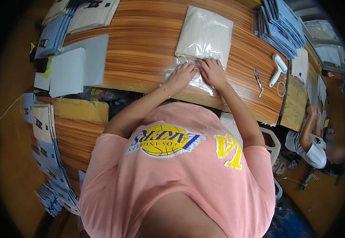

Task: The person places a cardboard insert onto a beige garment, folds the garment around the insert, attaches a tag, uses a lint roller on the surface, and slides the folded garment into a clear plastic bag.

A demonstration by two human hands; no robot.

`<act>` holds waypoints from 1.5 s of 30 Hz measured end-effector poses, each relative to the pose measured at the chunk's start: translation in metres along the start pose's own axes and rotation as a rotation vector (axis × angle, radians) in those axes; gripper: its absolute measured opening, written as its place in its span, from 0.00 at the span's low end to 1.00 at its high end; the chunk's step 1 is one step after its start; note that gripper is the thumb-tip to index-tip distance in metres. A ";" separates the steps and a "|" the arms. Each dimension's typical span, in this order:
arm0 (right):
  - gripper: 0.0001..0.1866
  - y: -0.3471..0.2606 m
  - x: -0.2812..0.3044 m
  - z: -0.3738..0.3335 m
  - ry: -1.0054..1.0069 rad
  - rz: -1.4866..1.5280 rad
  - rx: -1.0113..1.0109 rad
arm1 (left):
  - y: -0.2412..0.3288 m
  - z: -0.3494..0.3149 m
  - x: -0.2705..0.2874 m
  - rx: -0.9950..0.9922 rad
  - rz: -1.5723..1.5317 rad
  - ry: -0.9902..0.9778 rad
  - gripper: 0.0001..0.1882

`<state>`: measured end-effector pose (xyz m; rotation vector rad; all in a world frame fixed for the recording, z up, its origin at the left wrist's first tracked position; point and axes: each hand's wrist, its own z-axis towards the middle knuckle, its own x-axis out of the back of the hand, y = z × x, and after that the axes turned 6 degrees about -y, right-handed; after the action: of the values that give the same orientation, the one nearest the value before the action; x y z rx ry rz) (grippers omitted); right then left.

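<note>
A folded cream garment (206, 29) lies flat on the wood-grain table in front of me, inside a clear plastic bag (204, 81). The bag's loose end is crinkled and points toward me. My left hand (182, 75) has its fingers bent onto this loose plastic, just below the garment's near edge. Beside it, almost touching, my right hand (213, 72) curls its fingers on the same plastic at the garment's near right. Both sets of fingertips are partly hidden by glare and by the hands themselves.
Stacks of bagged blue garments (281, 29) stand at the far right. A white lint roller (278, 70), a small pen-like tool (258, 82) and a tape ring (281, 89) lie right. White sheets (67, 71) and bagged garments (55, 33) sit left. Another person (311, 142) works at right.
</note>
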<state>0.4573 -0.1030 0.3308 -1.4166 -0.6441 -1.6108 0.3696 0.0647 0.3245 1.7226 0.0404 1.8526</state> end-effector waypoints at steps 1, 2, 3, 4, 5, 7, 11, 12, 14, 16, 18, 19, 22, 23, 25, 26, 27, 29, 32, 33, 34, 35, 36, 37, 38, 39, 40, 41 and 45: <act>0.14 0.003 -0.007 -0.003 -0.010 0.014 -0.017 | 0.003 -0.001 0.004 0.014 -0.023 -0.100 0.14; 0.14 0.001 -0.005 0.003 -0.059 0.041 0.008 | 0.001 -0.002 0.007 0.024 -0.034 -0.120 0.14; 0.14 0.000 0.001 0.005 -0.081 0.057 -0.003 | -0.002 -0.002 0.009 0.032 -0.046 -0.141 0.14; 0.14 -0.001 0.007 0.006 -0.104 0.073 -0.015 | -0.002 -0.003 0.008 0.040 -0.058 -0.162 0.14; 0.14 0.000 0.010 0.010 -0.117 0.090 -0.027 | -0.003 -0.004 0.007 0.027 -0.057 -0.113 0.14; 0.18 0.004 0.009 0.007 -0.067 0.059 -0.031 | 0.000 -0.002 0.004 -0.002 -0.053 -0.014 0.13; 0.25 0.008 0.013 0.019 0.062 -0.080 0.034 | 0.004 0.002 -0.013 -0.031 0.061 0.135 0.14; 0.26 0.007 0.016 0.028 0.043 -0.105 0.043 | 0.005 0.002 -0.015 0.001 0.050 0.107 0.14; 0.27 0.013 0.013 0.034 -0.002 -0.090 0.044 | 0.010 0.003 -0.013 0.048 0.076 0.038 0.15; 0.27 0.026 0.012 0.034 -0.041 -0.009 0.061 | 0.017 0.008 -0.007 0.074 0.150 -0.045 0.15; 0.25 0.031 0.015 0.039 -0.010 0.052 0.104 | 0.020 0.011 -0.010 0.105 0.163 -0.024 0.16; 0.25 0.032 0.017 0.038 -0.057 0.103 0.084 | 0.021 0.013 -0.011 0.119 0.170 -0.014 0.17; 0.24 0.030 0.031 0.045 -0.182 0.188 0.021 | 0.017 0.017 -0.017 0.133 0.270 0.023 0.19; 0.23 0.031 0.031 0.045 -0.168 0.189 0.030 | 0.016 0.018 -0.019 0.138 0.277 0.047 0.20; 0.22 0.034 0.030 0.046 -0.138 0.192 0.046 | 0.014 0.020 -0.023 0.146 0.292 0.094 0.21; 0.22 0.034 0.030 0.046 -0.134 0.193 0.039 | 0.014 0.021 -0.020 0.169 0.252 0.046 0.21; 0.22 0.033 0.029 0.045 -0.130 0.193 0.031 | 0.014 0.023 -0.017 0.191 0.213 -0.001 0.21; 0.22 0.030 0.029 0.045 -0.127 0.193 0.007 | 0.013 0.023 -0.015 0.220 0.163 -0.058 0.22; 0.24 0.023 0.026 0.042 -0.098 0.166 -0.020 | 0.008 0.023 -0.017 0.217 0.168 -0.058 0.23; 0.25 0.025 0.018 0.040 -0.066 0.142 -0.016 | 0.008 0.022 -0.017 0.202 0.194 -0.041 0.23; 0.27 0.025 0.012 0.037 -0.034 0.117 -0.012 | 0.008 0.019 -0.016 0.185 0.219 -0.023 0.23; 0.27 0.025 0.009 0.035 -0.030 0.124 -0.030 | 0.008 0.015 -0.016 0.180 0.200 -0.015 0.24; 0.27 0.024 0.006 0.033 -0.026 0.130 -0.047 | 0.009 0.008 -0.016 0.173 0.181 -0.008 0.24; 0.27 0.023 0.004 0.031 -0.021 0.135 -0.065 | 0.009 0.000 -0.014 0.167 0.162 -0.001 0.24; 0.27 0.015 0.009 0.031 0.032 0.070 -0.078 | 0.012 -0.015 -0.004 0.217 0.136 -0.054 0.23; 0.26 -0.001 0.020 0.031 0.084 0.006 -0.090 | 0.014 -0.031 0.012 0.270 0.110 -0.106 0.22; 0.26 -0.015 0.027 0.028 0.134 -0.064 -0.114 | 0.011 -0.042 0.022 0.310 0.082 -0.162 0.22; 0.24 -0.028 0.025 0.021 0.170 -0.025 -0.138 | 0.004 -0.052 0.027 0.352 -0.028 -0.220 0.20; 0.13 -0.082 -0.002 0.003 0.190 0.152 -0.099 | -0.007 -0.042 0.072 0.554 -0.284 -0.385 0.12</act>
<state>0.3881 -0.0604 0.3429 -1.3291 -0.3429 -1.6499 0.3359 0.1177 0.3794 2.2777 0.6600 1.3496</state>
